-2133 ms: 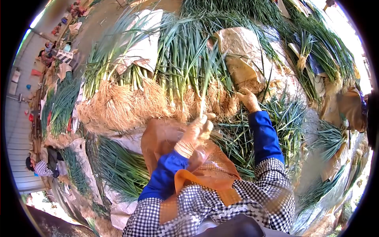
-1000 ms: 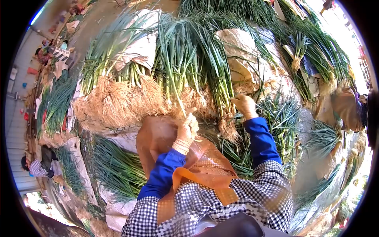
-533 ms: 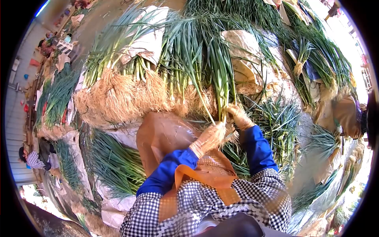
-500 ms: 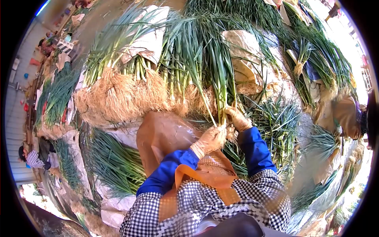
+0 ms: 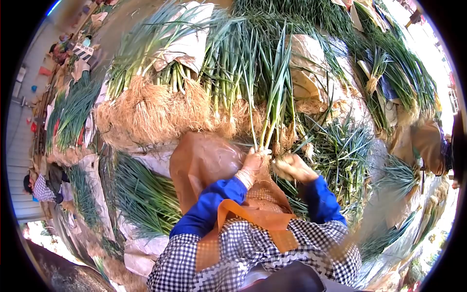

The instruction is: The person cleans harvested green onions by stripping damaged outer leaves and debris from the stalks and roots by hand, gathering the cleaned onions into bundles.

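Note:
My left hand [image 5: 253, 163] is closed round the lower ends of a few green onions [image 5: 272, 112], whose leaves point away from me. Just right of it, my right hand [image 5: 293, 168] has its fingers curled and pressed together near the roots; whatever is between them is hidden. Beyond my hands lies a row of green onions [image 5: 221, 78] with pale stems. Bushy tan roots [image 5: 141, 109] face me on the left of that row. An orange-brown apron [image 5: 202, 160] covers my lap.
Loose green leaves [image 5: 340, 155] lie to my right, and a green pile [image 5: 146, 194] lies to my left. Pale sacks [image 5: 304, 63] rest among the onions. Another person [image 5: 44, 187] is at the far left. More onion bundles [image 5: 404, 68] lie at the upper right.
Both hands came together at the onions by the middle of the row. My left hand now holds several stalks instead of one, and my right hand has moved slightly down, off the stems.

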`<state>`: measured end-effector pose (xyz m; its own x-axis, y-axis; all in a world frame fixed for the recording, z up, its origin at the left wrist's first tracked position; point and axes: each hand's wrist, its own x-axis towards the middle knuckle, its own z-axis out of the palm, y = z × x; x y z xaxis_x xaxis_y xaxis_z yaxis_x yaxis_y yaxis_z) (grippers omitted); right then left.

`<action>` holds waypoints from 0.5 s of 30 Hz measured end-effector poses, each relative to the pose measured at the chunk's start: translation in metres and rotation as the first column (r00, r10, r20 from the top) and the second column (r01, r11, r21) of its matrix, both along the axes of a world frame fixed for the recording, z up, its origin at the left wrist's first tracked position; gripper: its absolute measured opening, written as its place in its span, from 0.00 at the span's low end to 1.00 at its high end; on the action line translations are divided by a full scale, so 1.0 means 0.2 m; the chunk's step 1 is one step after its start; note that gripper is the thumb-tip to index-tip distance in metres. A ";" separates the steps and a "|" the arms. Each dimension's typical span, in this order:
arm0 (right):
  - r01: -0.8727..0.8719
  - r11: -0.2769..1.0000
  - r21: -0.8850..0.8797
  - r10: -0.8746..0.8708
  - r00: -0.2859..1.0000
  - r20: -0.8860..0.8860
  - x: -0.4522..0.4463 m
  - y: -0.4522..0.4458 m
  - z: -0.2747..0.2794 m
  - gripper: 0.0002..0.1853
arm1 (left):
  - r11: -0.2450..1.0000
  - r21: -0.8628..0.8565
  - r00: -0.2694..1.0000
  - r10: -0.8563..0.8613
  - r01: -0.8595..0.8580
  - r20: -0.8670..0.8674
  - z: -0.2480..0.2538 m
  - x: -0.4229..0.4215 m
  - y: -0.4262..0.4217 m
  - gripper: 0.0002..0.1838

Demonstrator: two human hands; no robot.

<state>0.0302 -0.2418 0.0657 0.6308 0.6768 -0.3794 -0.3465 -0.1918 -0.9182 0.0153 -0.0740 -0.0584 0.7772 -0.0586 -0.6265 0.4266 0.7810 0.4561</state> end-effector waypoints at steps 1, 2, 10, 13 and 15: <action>-0.120 0.986 -0.117 0.121 0.993 -0.002 -0.02 -0.10 0.08 0.24 | 1.000 -0.016 1.000 0.010 -0.010 -0.012 0.04 0.01 0.01 0.09; -0.148 0.975 -0.166 0.133 0.987 -0.095 -0.04 -0.21 0.05 0.25 | 0.999 -0.035 1.000 0.021 -0.022 -0.023 0.08 0.01 0.02 0.09; 0.446 0.746 -0.495 0.053 0.700 0.712 0.36 0.04 -0.21 0.23 | 0.993 0.119 0.982 -0.038 0.016 0.187 0.10 -0.03 -0.06 0.14; 0.369 0.763 -0.532 0.183 0.666 0.723 0.55 0.23 -0.52 0.26 | 0.902 0.425 0.970 -0.166 0.077 0.176 0.04 -0.03 -0.06 0.17; 0.564 0.691 -0.452 0.023 0.608 0.794 0.48 0.34 -0.45 0.20 | 0.837 0.535 0.964 -0.224 0.114 0.145 -0.04 -0.02 -0.05 0.19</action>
